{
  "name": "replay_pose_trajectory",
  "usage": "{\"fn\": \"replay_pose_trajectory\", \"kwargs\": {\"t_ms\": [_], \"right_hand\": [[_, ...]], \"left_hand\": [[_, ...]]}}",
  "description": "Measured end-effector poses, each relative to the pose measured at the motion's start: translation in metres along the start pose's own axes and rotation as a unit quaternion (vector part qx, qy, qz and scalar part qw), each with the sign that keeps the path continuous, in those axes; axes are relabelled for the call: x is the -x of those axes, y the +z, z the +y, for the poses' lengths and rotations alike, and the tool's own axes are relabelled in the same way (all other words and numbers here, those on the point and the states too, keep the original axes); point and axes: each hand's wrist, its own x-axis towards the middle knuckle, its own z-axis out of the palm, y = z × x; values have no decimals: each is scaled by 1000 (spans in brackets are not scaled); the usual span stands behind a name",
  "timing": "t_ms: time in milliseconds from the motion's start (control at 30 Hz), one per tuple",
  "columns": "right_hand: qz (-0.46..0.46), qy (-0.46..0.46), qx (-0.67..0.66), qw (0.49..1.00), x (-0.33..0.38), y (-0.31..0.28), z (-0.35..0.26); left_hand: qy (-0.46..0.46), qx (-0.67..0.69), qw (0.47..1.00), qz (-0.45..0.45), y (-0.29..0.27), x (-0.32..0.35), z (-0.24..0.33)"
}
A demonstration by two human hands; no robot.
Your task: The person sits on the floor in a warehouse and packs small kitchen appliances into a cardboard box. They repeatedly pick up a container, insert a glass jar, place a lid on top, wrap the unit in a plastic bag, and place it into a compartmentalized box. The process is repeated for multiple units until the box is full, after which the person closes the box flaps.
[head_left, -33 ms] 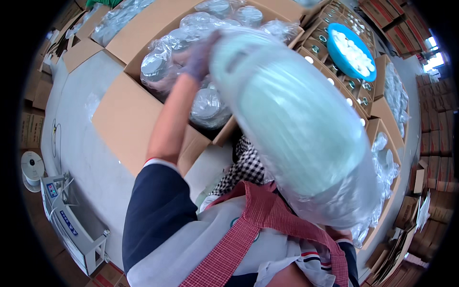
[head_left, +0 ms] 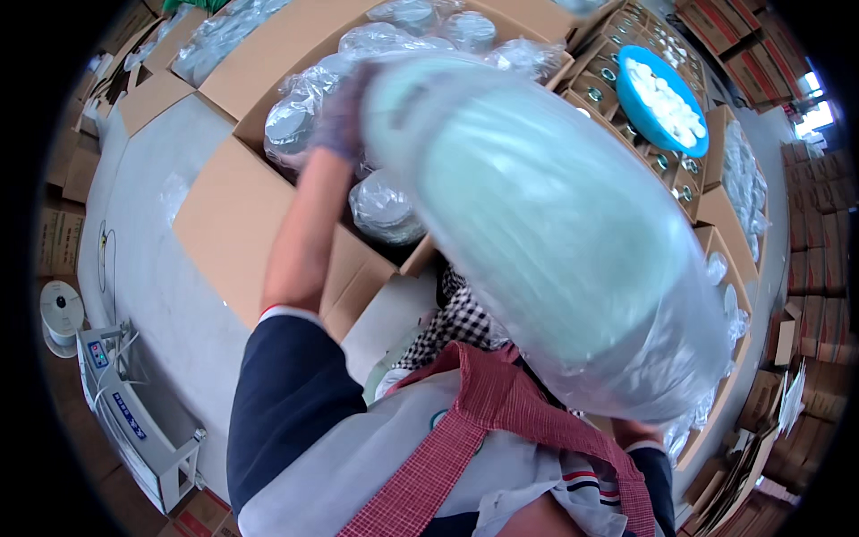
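Note:
A large pale green, translucent jar-like vessel (head_left: 546,215) in a clear plastic bag slants across the view, blurred by motion. My left hand (head_left: 344,112), in a greyish-purple glove, is closed around its far left end; its fingers are smeared. At the near right end, my right hand (head_left: 637,431) is pressed against the underside of the bag, its fingers mostly hidden. Beneath the far end stands an open cardboard box (head_left: 255,121) holding several plastic-wrapped jars with round grey lids, such as one wrapped jar (head_left: 386,208) near its front corner.
A blue basin (head_left: 631,103) of white caps rests on divided cartons of glass jars at the far right. More open boxes with wrapped items (head_left: 744,183) line the right side. A white machine (head_left: 134,416) and a white reel (head_left: 61,309) stand at the left.
My left hand and the far end of the bagged vessel have shifted left. The near end has moved slightly right, showing more of my right hand below it.

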Motion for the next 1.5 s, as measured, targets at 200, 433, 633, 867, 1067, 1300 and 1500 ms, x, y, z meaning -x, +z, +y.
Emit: {"fn": "replay_pose_trajectory", "kwargs": {"t_ms": [200,433,633,867,1067,1300,1500], "right_hand": [[-62,-108,-83,989,-192,-12,-55],[-72,-128,-73,986,-349,51,-123],[-218,-130,-57,966,-359,123,-137],[227,-230,-58,944,-291,10,-50],[164,-139,14,976,-284,62,-23],[234,-116,-116,958,-214,33,14],[214,120,-81,966,-45,68,79]], "left_hand": [[229,38,894,385,-166,48,137],[217,-559,797,-74,-24,72,148],[27,-791,602,-105,-73,51,14],[-33,-407,912,-33,-113,-25,63],[16,-916,379,-129,-237,-86,-109],[-88,-910,372,-161,-141,-79,4],[21,-947,260,-186,-101,-79,77]]}}
